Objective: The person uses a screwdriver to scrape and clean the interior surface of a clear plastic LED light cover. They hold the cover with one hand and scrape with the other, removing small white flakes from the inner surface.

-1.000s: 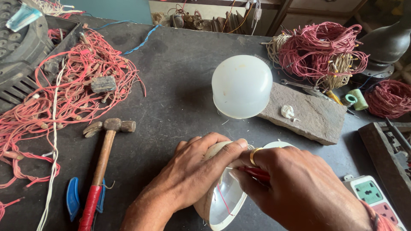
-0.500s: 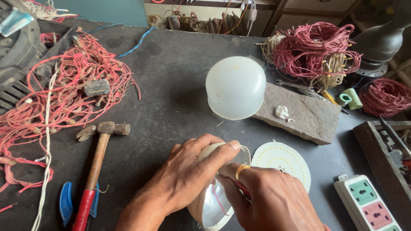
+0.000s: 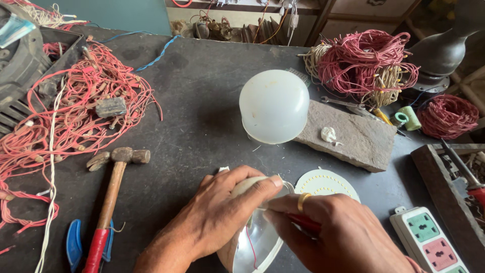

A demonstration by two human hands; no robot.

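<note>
Nearest to you, at the bottom edge of the dark workbench (image 3: pixel 202 116), your left hand (image 3: pixel 222 217) wraps over a bulb housing (image 3: pixel 255 242) lying on its side, fingers curled and thumb pressed along its pale shell, its shiny open mouth facing you. Your right hand (image 3: pixel 338 237), a ring on one finger, is closed in a pinch around a red-handled tool (image 3: pixel 305 222) whose tip goes into the housing; the tip itself is hidden, so what it touches cannot be told.

The likeliest trouble, as a judgement: the rounded shell could roll or twist under your left palm if the tool pushes sideways, and a slip could drive the tip into the thin wire visible inside or towards your left fingers, which sit just beside the opening.

Just behind your right hand lies a white round disc dotted with small yellow points (image 3: pixel 327 183) — touching or nearly touching the housing, and easy to nudge with your knuckles. To the right is a white socket strip (image 3: pixel 429 242). To the left, a hammer with a red grip (image 3: pixel 108 202) and a blue-handled tool (image 3: pixel 75 245) lie well apart from your hands.

Farther back stands a frosted white dome (image 3: pixel 274 106), next to a flat stone slab (image 3: pixel 348 134). Beyond, red wire tangles sprawl at left (image 3: pixel 76 116) and pile at right (image 3: pixel 366 60) — far enough not to block you.
</note>
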